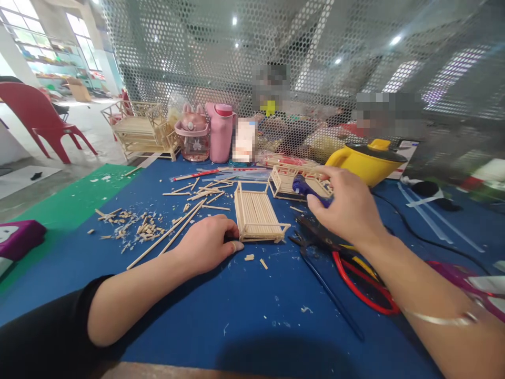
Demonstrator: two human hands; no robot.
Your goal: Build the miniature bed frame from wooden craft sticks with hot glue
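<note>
Blue worktop [189,331], perforated screen [213,52] behind. At left, offcuts [145,227]; a forearm sweep could scatter them. Left hand [207,242] meets the near left corner of a small stick-built frame [258,210], centre; cannot tell whether its grip pinches. Uneven pressure might crack thin rails. Right hand's [349,205] grip closes round a dark blue tool [302,185], beside a second frame [281,187]; a low swing could knock it.
</note>
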